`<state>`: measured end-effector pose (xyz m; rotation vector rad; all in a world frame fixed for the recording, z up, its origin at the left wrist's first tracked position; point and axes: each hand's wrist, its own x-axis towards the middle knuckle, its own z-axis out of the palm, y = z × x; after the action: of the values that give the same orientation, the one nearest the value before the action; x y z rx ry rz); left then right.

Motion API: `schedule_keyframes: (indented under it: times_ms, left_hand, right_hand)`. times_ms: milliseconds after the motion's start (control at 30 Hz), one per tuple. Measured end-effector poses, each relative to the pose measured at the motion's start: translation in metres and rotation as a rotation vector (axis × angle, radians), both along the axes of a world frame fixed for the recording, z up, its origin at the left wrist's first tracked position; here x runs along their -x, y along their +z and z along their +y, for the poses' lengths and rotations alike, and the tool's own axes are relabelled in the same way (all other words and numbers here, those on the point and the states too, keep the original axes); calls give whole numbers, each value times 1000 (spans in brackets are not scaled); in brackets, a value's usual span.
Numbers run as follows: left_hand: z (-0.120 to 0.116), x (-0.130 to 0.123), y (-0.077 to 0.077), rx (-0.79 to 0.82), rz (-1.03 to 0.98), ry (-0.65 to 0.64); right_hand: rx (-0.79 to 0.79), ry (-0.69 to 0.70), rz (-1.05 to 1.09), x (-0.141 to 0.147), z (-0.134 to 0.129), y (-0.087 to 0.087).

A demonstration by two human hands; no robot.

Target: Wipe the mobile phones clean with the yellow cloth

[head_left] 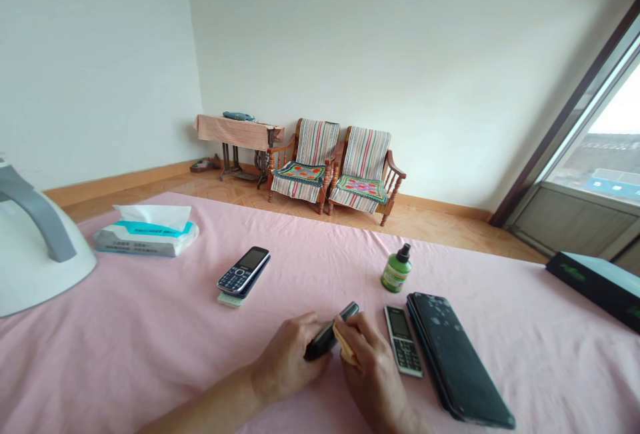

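My left hand grips a small dark mobile phone, tilted with its far end up to the right. Pinched in my right hand is a pale yellow cloth, pressed against the phone's right side. Just right of that hand lies a silver keypad phone, face up. Beside it rests a long black case with pale worn patches, apparently on top of another dark item. A green spray bottle with a black cap stands upright beyond them.
Left of centre, a navy keypad phone lies stacked on other items on the pink tablecloth. A tissue pack and a white kettle-like appliance stand at the left. A black box sits at the right edge.
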<state>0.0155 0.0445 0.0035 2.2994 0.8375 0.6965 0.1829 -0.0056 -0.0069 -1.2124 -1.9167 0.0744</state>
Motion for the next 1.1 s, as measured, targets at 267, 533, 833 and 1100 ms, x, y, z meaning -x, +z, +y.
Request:
schedule_keyframes:
  times_ms: [267, 533, 833, 1100]
  left_hand:
    - [1, 4, 3, -26, 28, -29]
    - [5, 12, 12, -29, 65, -93]
    - [4, 10, 11, -35, 61, -74]
    - [3, 11, 11, -39, 44, -76]
  right_hand:
    - [-49, -64, 72, -8, 4, 2]
    - [73, -213, 172, -26, 16, 0]
    - [154, -251, 101, -31, 19, 2]
    - [168, -200, 144, -29, 15, 2]
